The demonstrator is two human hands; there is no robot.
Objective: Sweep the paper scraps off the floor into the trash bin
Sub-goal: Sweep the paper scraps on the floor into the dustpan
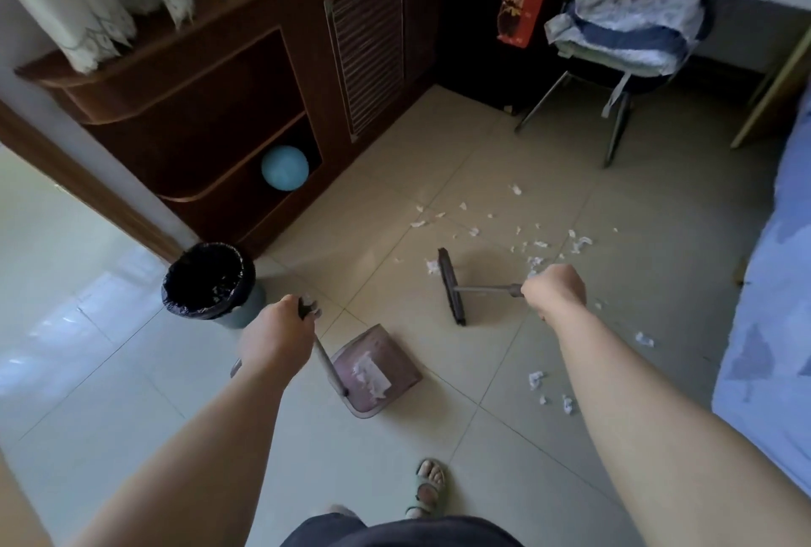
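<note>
Gripped the dustpan handle (327, 364) in the left hand (274, 333), fingers curled round its top, just right of the trash bin (250, 307). Held the dustpan (395, 353) tilted near the tiles, right of the bin, with a wad of paper (371, 373) inside. Clenched the right hand (555, 289) round the broom handle (487, 289), farther right of the bin, the broom head (451, 285) down by the floor. Faced paper scraps (540, 244) strewn well right of the bin, beyond the broom, toward a blue-sheeted bed (768, 283). Found a wooden cabinet (245, 107) just behind the bin, a blue ball (285, 167) on its shelf, and a cluttered chair (627, 33) far right.
</note>
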